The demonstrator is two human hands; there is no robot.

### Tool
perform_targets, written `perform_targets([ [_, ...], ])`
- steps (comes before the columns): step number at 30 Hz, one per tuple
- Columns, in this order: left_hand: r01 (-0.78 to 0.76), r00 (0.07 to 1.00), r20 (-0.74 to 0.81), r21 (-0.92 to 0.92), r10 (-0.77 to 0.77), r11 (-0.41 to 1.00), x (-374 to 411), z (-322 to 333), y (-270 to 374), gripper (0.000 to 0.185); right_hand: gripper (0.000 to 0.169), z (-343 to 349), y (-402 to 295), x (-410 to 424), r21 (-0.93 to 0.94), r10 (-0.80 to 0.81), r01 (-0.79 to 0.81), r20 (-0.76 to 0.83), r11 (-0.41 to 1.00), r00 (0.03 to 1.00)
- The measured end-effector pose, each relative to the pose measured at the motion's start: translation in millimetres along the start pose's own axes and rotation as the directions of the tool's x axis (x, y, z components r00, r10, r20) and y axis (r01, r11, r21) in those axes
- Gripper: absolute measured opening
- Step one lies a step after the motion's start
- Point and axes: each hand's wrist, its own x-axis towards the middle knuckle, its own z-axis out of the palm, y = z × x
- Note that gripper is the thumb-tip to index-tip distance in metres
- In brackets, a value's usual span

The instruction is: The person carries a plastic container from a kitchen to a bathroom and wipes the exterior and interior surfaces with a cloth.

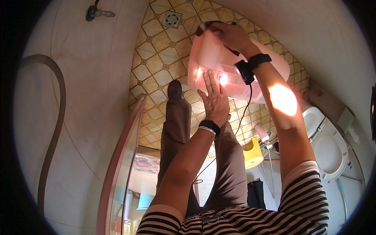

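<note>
A pink translucent plastic tub (202,55) rests on the tiled floor in front of me. My right hand (230,36) bends over its far end and presses a dark reddish-brown cloth (234,50) against the edge. Slight blur hides the exact finger positions. Fingers spread, my left hand (216,102) lies against the tub's near side and grips nothing that I can see. A black device (245,72) with a cable is strapped to my right wrist, and a dark band (212,126) circles my left.
Near the far wall is a floor drain (172,19). A tap (101,13) and grey hose (60,88) are at left, beside a pink-framed door (120,164). To the right are a yellow plastic stool (253,155) and a white toilet (329,152). The black cable (246,108) hangs beside my leg.
</note>
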Motion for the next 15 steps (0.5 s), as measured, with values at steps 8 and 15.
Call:
perform_targets([
  [8, 0.086, 0.994, -0.057, -0.142, -0.095, 0.986, 8, 13, -1, 0.054, 0.031, -8, -6, -92, 0.116, -0.08, 0.129, -0.356, 0.985, 0.931],
  [15, -0.047, 0.976, 0.207, -0.1, 0.067, 0.994, -5, -17, -25, 0.07, 0.043, -55, -39, -135, 0.984, 0.424, -0.082, 0.008, 0.155, 0.906],
])
